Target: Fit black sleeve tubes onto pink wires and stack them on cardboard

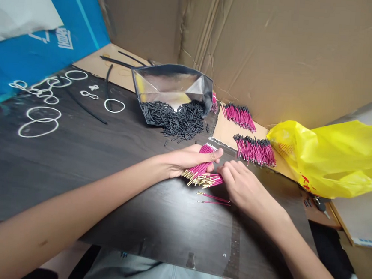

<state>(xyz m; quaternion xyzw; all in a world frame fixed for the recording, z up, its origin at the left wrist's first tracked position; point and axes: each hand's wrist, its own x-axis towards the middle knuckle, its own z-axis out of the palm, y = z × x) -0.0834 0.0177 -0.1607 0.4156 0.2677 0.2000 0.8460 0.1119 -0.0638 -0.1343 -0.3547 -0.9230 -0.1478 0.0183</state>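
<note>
My left hand (187, 160) is closed around a bundle of short pink wires with gold tips (199, 170), held low over the dark table (74, 165). My right hand (243, 188) rests beside it with fingers curled, its fingertips touching the pink wires at the bundle's right side. Two loose pink wires (213, 199) lie on the table just in front of my hands. A heap of short black tubes (177, 119) spills from an open silver bag (174, 87) behind my hands.
Two piles of pink wires with black ends (254, 150) (239, 115) lie on cardboard at the right. A yellow plastic bag (333, 155) sits far right. White rubber rings (41, 121) and black cable lie at left. Cardboard walls stand behind; a blue box is at left.
</note>
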